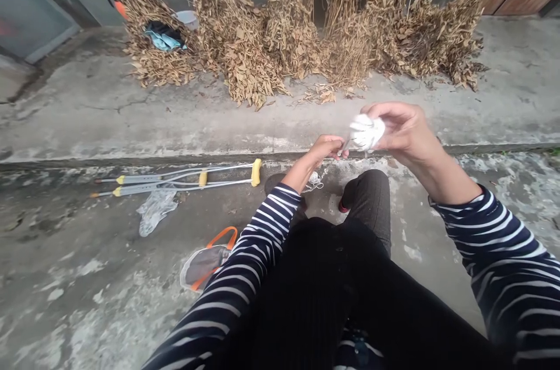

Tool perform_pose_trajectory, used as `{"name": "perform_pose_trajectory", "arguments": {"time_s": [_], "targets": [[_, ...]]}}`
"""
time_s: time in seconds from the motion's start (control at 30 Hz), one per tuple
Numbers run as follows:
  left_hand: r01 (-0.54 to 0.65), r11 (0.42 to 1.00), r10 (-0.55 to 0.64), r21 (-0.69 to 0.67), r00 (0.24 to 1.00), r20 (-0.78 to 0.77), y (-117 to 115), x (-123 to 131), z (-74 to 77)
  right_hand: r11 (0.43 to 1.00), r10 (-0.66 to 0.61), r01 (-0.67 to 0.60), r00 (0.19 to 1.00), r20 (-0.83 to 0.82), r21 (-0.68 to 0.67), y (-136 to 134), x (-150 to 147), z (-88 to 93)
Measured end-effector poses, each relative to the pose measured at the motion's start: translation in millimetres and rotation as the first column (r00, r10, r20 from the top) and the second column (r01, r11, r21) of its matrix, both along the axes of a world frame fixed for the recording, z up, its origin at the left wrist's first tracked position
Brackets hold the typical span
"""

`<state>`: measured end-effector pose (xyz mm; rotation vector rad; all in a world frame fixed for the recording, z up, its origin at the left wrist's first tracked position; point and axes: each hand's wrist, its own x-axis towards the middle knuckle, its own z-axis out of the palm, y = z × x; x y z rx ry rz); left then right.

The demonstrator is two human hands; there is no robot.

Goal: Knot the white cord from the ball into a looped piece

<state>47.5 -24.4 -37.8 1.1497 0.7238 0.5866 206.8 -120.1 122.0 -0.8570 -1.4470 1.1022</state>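
My right hand (405, 128) holds a bundle of white yarn (366, 132) between thumb and fingers, in front of my knees. The bundle is somewhat blurred. Just to its left, my left hand (329, 147) is closed, its fingertips pinching a thin pale piece (345, 147) that runs toward the bundle. Whether this is a strand or a slim stick, I cannot tell. Below my hands, more white yarn (314, 181) lies loosely heaped on the ground between my feet.
A concrete step edge (219, 157) runs across in front of me. Crutches with yellow pads (256, 173) lie to the left, beside a clear plastic bag (156, 211). Nearer is a bag with orange handles (205, 265). Dried plant bundles (289, 37) lean along the wall.
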Motion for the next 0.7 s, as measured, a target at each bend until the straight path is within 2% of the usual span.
{"name": "perform_pose_trajectory", "arguments": {"time_s": [0.07,0.13,0.2,0.3,0.43,0.57,0.7], "targets": [[0.078,0.997,-0.078,-0.011,0.997,0.010,-6.0,-4.6,0.9,0.999,-0.031,0.031,0.999,0.009,0.024,-0.5,1.8,11.7],[0.129,0.991,-0.127,-0.019,0.987,0.104,-13.7,-11.2,6.7,0.998,-0.052,0.051,0.998,0.019,0.037,2.2,4.1,21.0],[0.142,0.989,-0.132,-0.033,0.966,0.223,-20.9,-19.0,16.1,0.998,-0.050,0.049,0.998,0.026,0.027,8.4,7.0,22.1],[0.141,0.989,-0.121,-0.038,0.936,0.331,-28.4,-28.9,33.2,0.998,-0.053,0.053,0.998,0.016,-0.016,21.2,11.4,8.8],[0.066,0.997,-0.072,0.027,0.935,0.348,-34.8,-31.3,50.5,0.993,-0.100,0.099,0.995,-0.021,-0.061,34.6,14.8,-8.8],[-0.047,0.997,0.027,0.062,0.957,0.289,-41.2,-23.7,50.3,0.986,-0.149,0.147,0.989,-0.010,-0.072,38.5,15.6,-8.4],[-0.019,1.000,0.016,0.010,0.973,0.229,-48.1,-21.8,40.4,0.979,-0.203,0.205,0.978,0.055,-0.024,41.7,19.8,-12.4]]}}
